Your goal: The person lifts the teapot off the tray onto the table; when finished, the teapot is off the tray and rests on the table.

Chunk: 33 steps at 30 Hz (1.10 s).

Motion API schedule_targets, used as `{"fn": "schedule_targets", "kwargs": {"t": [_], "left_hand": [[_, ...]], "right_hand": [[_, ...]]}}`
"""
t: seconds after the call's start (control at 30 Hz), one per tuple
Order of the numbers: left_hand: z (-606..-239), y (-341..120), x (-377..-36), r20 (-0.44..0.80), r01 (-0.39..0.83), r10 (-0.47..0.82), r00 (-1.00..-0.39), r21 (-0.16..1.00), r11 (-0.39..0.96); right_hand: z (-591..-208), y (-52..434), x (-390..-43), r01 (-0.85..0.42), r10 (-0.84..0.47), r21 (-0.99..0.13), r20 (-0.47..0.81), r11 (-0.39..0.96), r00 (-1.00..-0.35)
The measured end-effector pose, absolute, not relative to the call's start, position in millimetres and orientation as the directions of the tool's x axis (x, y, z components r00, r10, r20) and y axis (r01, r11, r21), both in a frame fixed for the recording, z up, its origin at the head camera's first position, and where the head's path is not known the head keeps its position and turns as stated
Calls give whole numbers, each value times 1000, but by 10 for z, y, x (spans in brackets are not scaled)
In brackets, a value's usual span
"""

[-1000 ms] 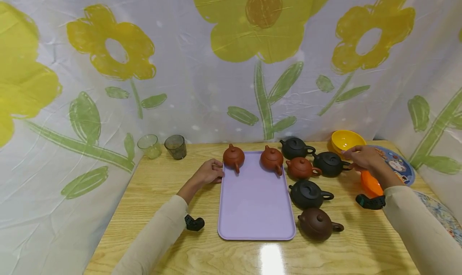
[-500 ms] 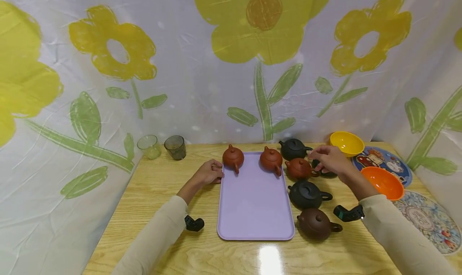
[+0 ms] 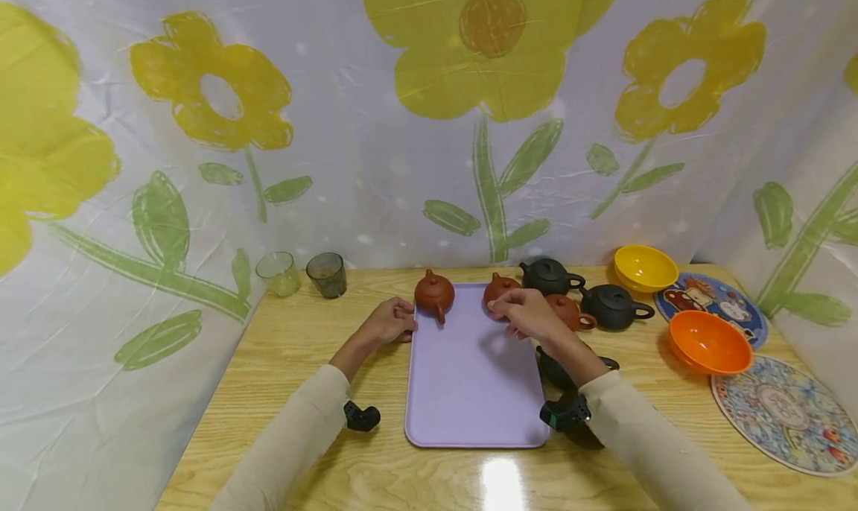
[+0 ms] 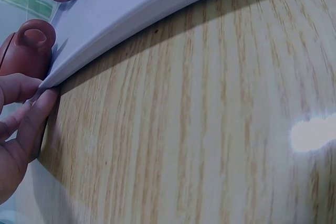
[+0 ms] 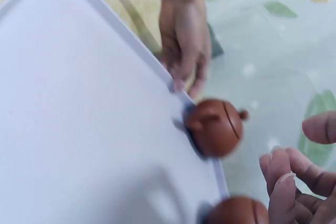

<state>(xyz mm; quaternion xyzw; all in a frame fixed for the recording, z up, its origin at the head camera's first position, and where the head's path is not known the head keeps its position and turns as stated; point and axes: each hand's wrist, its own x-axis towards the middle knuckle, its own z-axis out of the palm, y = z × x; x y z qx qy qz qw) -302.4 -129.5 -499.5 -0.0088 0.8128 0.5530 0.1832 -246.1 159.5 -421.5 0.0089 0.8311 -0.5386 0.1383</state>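
A lilac tray (image 3: 469,377) lies on the wooden table with two red-brown teapots on its far end, one (image 3: 433,293) at the left and one (image 3: 497,286) at the right. My left hand (image 3: 395,321) rests on the table, its fingertips (image 4: 31,100) touching the tray's far-left corner (image 4: 58,74). My right hand (image 3: 519,313) hovers over the tray's far right, just in front of the second teapot, fingers (image 5: 294,182) loosely curled and holding nothing. The right wrist view shows both teapots (image 5: 215,127) (image 5: 236,212) and the left hand (image 5: 181,40).
Right of the tray stand a third red-brown teapot (image 3: 570,311) and black teapots (image 3: 546,275) (image 3: 611,306), another (image 3: 556,369) partly behind my forearm. A yellow bowl (image 3: 645,267), an orange bowl (image 3: 709,341) and patterned plates (image 3: 784,414) lie far right. Two cups (image 3: 276,273) (image 3: 326,274) stand back left.
My right hand has swept left from the black teapot near the bowls to above the tray's far right, holding nothing. The left hand has stayed at the tray corner.
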Motion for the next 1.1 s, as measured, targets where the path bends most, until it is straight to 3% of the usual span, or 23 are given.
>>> {"fn": "schedule_targets", "kwargs": {"t": [0.47,1.1], "left_hand": [[-4986,-1296,-3003,-298,-204,206,-932,901,383],[-4975,-1289,-2994,-309,-216,195,-931,896,389]], "right_hand": [[-4649,902,-2584,218,-36,-923,-241,317,-970],[-4875,579,-2719,320,-50,-925,-336,204,-941]]}}
